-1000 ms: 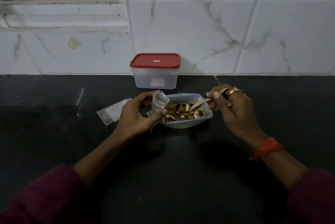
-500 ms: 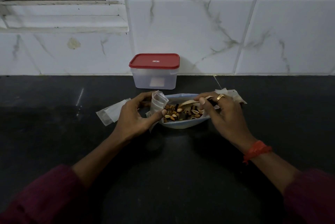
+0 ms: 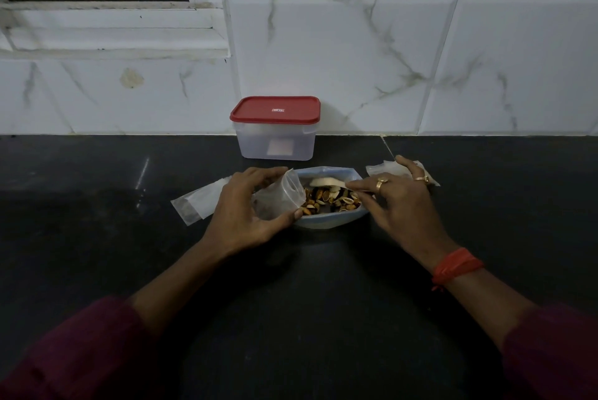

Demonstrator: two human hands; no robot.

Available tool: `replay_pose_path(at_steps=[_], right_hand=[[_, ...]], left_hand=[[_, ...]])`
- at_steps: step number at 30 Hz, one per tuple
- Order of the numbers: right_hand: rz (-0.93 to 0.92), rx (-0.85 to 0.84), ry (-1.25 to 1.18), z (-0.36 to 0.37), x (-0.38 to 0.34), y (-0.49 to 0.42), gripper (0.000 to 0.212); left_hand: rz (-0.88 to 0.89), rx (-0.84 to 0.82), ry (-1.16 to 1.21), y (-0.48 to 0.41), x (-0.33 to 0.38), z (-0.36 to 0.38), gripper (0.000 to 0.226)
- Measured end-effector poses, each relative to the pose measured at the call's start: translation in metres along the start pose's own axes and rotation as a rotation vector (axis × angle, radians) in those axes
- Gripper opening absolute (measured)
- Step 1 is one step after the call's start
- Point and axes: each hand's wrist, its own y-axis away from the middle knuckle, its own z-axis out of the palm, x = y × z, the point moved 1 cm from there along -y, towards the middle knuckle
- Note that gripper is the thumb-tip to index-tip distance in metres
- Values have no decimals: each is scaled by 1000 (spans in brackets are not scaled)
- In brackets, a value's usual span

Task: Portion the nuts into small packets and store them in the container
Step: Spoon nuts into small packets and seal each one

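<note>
Two dark red sleeves (image 3: 81, 354) reach in over the black counter (image 3: 291, 309), and the right wrist wears a red thread (image 3: 456, 265). Farther in, the left hand (image 3: 246, 212) grips a small clear packet (image 3: 278, 197) between curled fingers and thumb, its mouth turned right and touching the rim of an open bag (image 3: 330, 221). The nuts (image 3: 333, 200) lie in that bag, between the two hands. The right hand (image 3: 401, 205), wearing gold rings, pinches the handle of a pale spoon (image 3: 323, 182) whose bowl rests on the nuts. Flat empty packets (image 3: 194, 205) lie just left of the left hand, and more packets (image 3: 383, 168) lie behind the right hand. Beyond the bag, against the white marbled wall (image 3: 388, 60), stands the clear container (image 3: 275, 141) with its red lid (image 3: 275, 110) on.
</note>
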Motion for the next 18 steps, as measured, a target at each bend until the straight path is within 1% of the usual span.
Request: replay_pose_path(at_steps=[2, 4, 7, 10, 14, 16, 18], right_hand=[[-57, -42, 70, 2, 2, -2, 23], [-73, -57, 82, 1, 1, -4, 22], [-68, -22, 70, -3, 4, -6, 21], [-86, 24, 138, -5, 8, -5, 19], [-108, -31, 226, -1, 4, -5, 18], [-79, -44, 201, 0, 2, -6, 20], [-16, -49, 125, 2, 1, -5, 20]], left_hand=[[-6, -6, 1, 0, 0, 0, 78], [-7, -7, -7, 0, -2, 0, 80], [-16, -3, -16, -1, -4, 0, 82], [-21, 3, -7, -1, -4, 1, 79], [-14, -5, -18, -1, -5, 1, 80], [-14, -9, -26, -2, -7, 1, 81], [-15, -12, -30, -2, -7, 1, 81]])
